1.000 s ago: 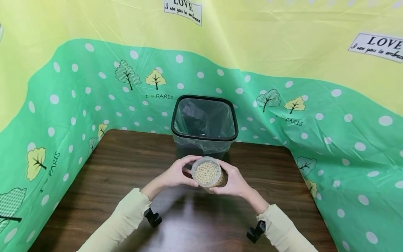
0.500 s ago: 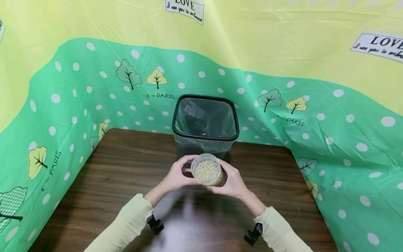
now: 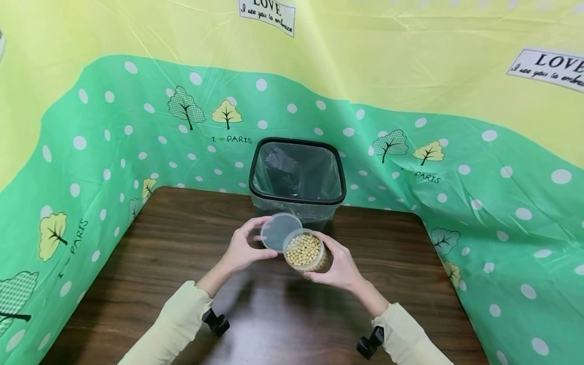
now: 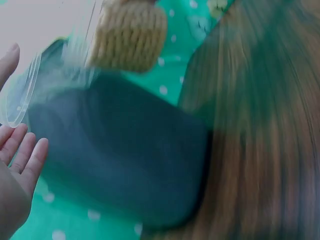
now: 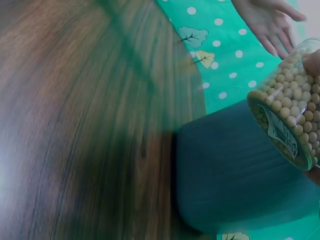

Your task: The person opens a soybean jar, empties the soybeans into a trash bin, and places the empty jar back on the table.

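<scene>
A clear round jar (image 3: pixel 306 252) full of pale yellow soybeans (image 3: pixel 303 248) is gripped in my right hand (image 3: pixel 339 264), its open mouth facing up toward the head camera. My left hand (image 3: pixel 241 247) pinches a translucent round lid (image 3: pixel 277 232) by its edge, thumb on one side and fingers on the other. In the head view the lid overlaps the jar's left rim. The right wrist view shows the jar's base with a label (image 5: pixel 280 131), tilted, beans against its wall. In the left wrist view the lid (image 4: pixel 22 97) stands apart from the jar (image 4: pixel 127 37).
Just beyond the hands a dark bin (image 3: pixel 296 208) with a black rim and a clear plastic liner stands at the back of the dark wooden table (image 3: pixel 182 233). Green and yellow printed cloth (image 3: pixel 182 147) surrounds the table at the back and sides.
The lid has come off the jar and moved to the left with my left hand, uncovering the soybeans. My right hand keeps the jar in nearly the same spot.
</scene>
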Action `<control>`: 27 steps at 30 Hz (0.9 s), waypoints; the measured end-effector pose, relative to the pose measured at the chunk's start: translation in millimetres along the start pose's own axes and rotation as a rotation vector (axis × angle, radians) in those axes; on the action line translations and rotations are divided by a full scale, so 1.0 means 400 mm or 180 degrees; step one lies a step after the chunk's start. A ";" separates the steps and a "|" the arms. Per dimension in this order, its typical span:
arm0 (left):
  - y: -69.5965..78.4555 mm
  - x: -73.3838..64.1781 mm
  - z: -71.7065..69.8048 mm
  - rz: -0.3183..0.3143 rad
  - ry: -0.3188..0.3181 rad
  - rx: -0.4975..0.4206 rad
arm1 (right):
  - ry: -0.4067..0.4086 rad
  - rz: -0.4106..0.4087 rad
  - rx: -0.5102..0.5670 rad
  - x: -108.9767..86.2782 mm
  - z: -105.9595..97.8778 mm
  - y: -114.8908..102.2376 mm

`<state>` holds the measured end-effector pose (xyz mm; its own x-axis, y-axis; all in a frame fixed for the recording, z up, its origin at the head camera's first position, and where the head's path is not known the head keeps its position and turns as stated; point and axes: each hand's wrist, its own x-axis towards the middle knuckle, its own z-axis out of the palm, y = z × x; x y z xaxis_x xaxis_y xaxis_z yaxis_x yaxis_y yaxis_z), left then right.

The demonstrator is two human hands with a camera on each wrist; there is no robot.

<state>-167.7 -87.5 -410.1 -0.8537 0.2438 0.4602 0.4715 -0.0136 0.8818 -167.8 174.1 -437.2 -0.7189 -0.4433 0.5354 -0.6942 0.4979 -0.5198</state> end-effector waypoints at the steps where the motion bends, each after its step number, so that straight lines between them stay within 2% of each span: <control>1: -0.002 -0.005 -0.014 -0.0030 0.0064 0.0025 | 0.0009 0.0013 -0.0004 -0.004 -0.005 0.001; 5: -0.023 -0.038 -0.076 -0.0214 0.0257 0.0186 | 0.0076 0.0031 -0.0026 -0.019 -0.027 0.010; 7: -0.035 -0.064 -0.105 -0.0381 0.0315 0.0329 | 0.0115 0.0032 -0.0031 -0.027 -0.036 0.016; 10: -0.087 -0.108 -0.148 -0.0536 0.0371 0.0599 | 0.0145 0.0056 -0.0065 -0.039 -0.048 0.026; 14: -0.160 -0.161 -0.191 -0.0899 0.0452 0.1034 | 0.0169 0.0111 -0.0146 -0.054 -0.061 0.036; 18: -0.223 -0.202 -0.221 -0.1229 0.0444 0.1538 | 0.0194 0.0204 -0.0131 -0.061 -0.070 0.036; 23: -0.287 -0.240 -0.240 -0.1366 0.0305 0.2077 | 0.0224 0.0304 -0.0059 -0.051 -0.088 -0.010; 27: -0.319 -0.263 -0.245 -0.1254 0.0196 0.2483 | 0.0267 0.0313 -0.0107 -0.047 -0.099 -0.039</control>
<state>-159.8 -206.3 -561.0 -0.9861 0.0380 0.1616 0.1373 0.7332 0.6660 -142.1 204.0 -412.8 -0.7770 -0.3280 0.5374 -0.6178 0.5613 -0.5507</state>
